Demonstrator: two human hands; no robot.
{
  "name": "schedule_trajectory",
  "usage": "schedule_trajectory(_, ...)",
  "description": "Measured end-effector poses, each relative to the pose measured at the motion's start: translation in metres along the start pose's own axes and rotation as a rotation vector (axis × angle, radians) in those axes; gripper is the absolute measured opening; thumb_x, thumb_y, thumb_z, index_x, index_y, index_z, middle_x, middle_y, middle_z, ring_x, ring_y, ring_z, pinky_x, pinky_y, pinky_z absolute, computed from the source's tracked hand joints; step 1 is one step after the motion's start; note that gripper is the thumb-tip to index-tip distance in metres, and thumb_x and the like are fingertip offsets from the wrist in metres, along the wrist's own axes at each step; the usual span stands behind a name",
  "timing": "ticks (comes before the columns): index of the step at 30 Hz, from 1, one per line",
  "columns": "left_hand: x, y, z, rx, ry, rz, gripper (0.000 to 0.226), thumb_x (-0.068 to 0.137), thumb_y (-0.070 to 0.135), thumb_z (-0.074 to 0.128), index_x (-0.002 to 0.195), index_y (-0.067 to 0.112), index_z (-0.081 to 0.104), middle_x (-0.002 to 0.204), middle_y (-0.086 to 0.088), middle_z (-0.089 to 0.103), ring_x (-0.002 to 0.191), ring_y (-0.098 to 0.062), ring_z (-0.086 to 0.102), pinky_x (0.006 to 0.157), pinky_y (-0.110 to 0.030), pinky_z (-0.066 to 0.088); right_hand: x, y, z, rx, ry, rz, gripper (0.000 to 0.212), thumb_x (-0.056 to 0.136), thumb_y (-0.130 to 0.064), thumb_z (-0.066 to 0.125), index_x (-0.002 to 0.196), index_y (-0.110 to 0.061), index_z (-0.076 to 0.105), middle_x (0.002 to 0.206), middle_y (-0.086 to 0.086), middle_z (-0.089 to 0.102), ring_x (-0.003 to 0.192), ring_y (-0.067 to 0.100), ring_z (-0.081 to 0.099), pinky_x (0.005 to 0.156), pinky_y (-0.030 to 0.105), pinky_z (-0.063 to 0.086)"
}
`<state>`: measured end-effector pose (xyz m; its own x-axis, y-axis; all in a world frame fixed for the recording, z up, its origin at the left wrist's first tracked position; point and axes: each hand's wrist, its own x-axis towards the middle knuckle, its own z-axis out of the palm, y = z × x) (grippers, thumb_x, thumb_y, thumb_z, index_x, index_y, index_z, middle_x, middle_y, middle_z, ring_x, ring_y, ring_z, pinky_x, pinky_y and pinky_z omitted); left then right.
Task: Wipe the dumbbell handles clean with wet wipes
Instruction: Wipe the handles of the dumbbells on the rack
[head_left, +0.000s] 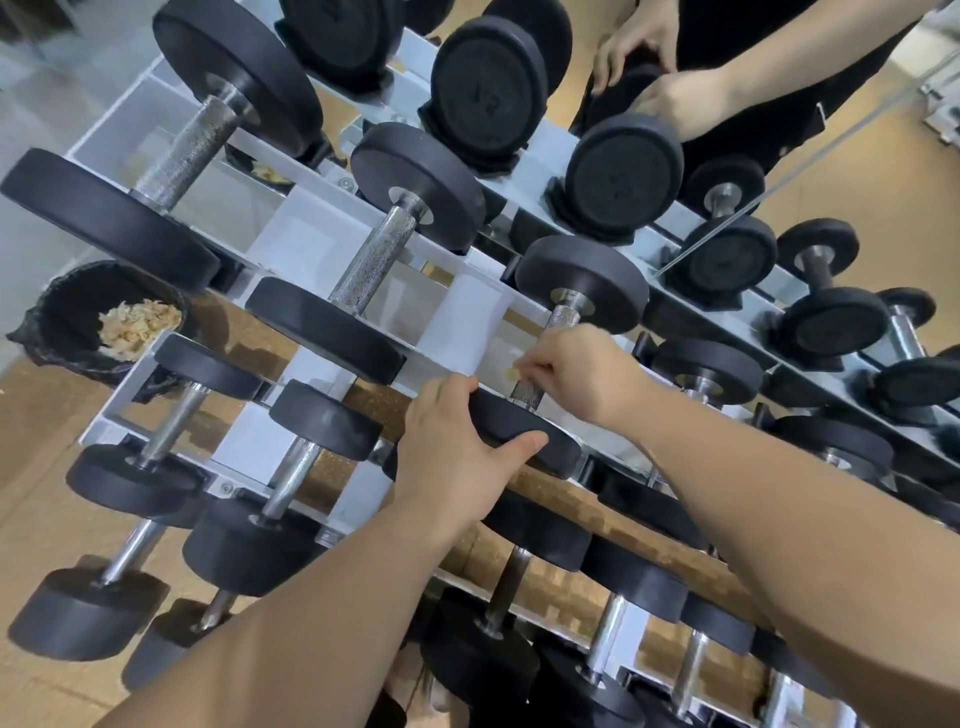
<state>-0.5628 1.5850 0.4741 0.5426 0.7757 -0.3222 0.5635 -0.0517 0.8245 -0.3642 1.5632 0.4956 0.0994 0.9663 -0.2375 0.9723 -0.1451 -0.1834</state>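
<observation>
A black dumbbell lies on the top tier of a white rack (306, 244), its knurled steel handle (563, 316) running from the far head (582, 280) to the near head (524, 431). My left hand (457, 452) grips the near head, thumb along its front rim. My right hand (582, 371) is wrapped round the middle of the handle, with a small yellowish scrap (511, 373) showing at the fingertips. Whether a wipe lies under the fingers is hidden.
Other dumbbells (374, 270) fill the top tier to the left and the lower tiers below. A black bin (67, 312) holding crumpled tan wipes stands at the left on the cork floor. A mirror (727, 130) behind the rack reflects the weights and both hands.
</observation>
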Motion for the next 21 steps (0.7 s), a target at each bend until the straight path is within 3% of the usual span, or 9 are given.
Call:
schedule_trajectory(4,0.0,0.0,-0.001,0.009,-0.014,-0.018,0.086,0.073,0.063,0.078,0.141,0.025,0.043,0.12,0.016,0.035,0.128,-0.014,0.041,0.103,-0.034,0.043,0.013,0.015,-0.009,-0.014,0.239,0.261,0.019,0.095,-0.025,0.061,0.099,-0.021,0.079,0.094,0.009,0.071,0.09,0.032,0.065,0.077,0.043,0.054)
schedule_trajectory(6,0.001,-0.001,-0.001,0.005,-0.017,-0.025,0.086,0.073,0.062,0.079,0.141,0.024,0.043,0.122,0.014,0.039,0.128,-0.015,0.041,0.104,-0.034,0.042,0.002,0.009,-0.003,0.048,0.279,0.231,0.018,0.096,-0.023,0.062,0.1,-0.02,0.08,0.09,0.009,0.072,0.087,0.032,0.066,0.076,0.042,0.054)
schedule_trajectory(11,0.002,0.001,-0.001,0.004,-0.017,-0.04,0.084,0.073,0.057,0.082,0.14,0.022,0.046,0.131,0.007,0.045,0.128,-0.016,0.042,0.107,-0.036,0.042,-0.028,-0.007,0.015,0.137,0.111,-0.02,0.014,0.092,-0.018,0.069,0.101,-0.018,0.08,0.088,0.003,0.074,0.081,0.023,0.069,0.074,0.034,0.055)
schedule_trajectory(14,0.004,0.001,-0.004,0.008,-0.037,-0.05,0.084,0.074,0.057,0.081,0.142,0.023,0.044,0.134,0.007,0.045,0.129,-0.015,0.043,0.108,-0.035,0.042,-0.012,0.005,0.013,0.057,0.237,0.137,0.018,0.097,-0.019,0.06,0.1,-0.021,0.078,0.083,0.004,0.067,0.073,0.026,0.063,0.069,0.036,0.054)
schedule_trajectory(17,0.007,0.002,-0.011,0.043,-0.07,-0.064,0.078,0.078,0.058,0.078,0.141,0.024,0.045,0.133,0.008,0.048,0.125,-0.013,0.046,0.102,-0.03,0.043,-0.004,0.009,0.012,0.232,0.438,0.401,0.021,0.098,-0.022,0.06,0.111,-0.025,0.076,0.085,-0.003,0.06,0.076,0.015,0.055,0.072,0.026,0.043)
schedule_trajectory(21,0.006,0.01,-0.008,0.073,-0.051,-0.076,0.059,0.08,0.066,0.057,0.12,0.022,0.055,0.114,0.006,0.056,0.106,-0.018,0.056,0.096,-0.043,0.05,-0.026,-0.001,0.032,0.433,0.391,0.261,0.017,0.091,-0.016,0.07,0.105,-0.02,0.078,0.088,-0.005,0.068,0.081,0.008,0.057,0.075,0.02,0.044)
